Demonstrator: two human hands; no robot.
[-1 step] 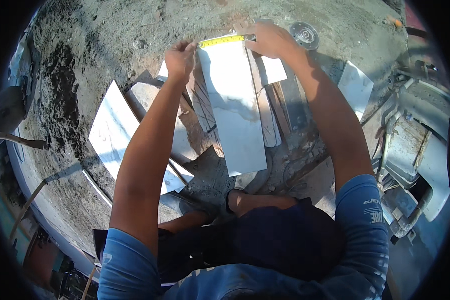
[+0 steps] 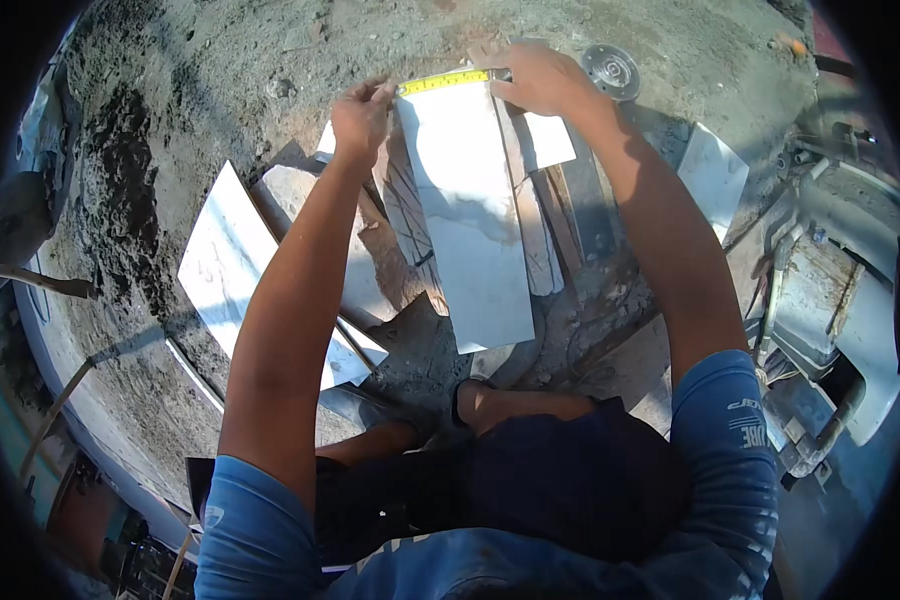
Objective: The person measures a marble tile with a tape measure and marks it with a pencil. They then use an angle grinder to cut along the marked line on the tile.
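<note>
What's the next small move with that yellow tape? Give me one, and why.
Probably read the yellow tape: it lies across the far end of the white tile, left hand at one side, right hand at the other.

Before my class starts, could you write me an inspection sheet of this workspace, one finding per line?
Surface: rough dirt ground, partly shaded.
Work items: long white tile; yellow tape measure stretched across its far end.
Clutter: cut tile pieces on both sides; round disc beyond the right forearm.
Hands: left hand at the tape's left end, right hand at its right; exact grips unclear.
Cables: nothing clearly seen; edges too dim.
Surroundings: white panel and pipes at right.
</note>
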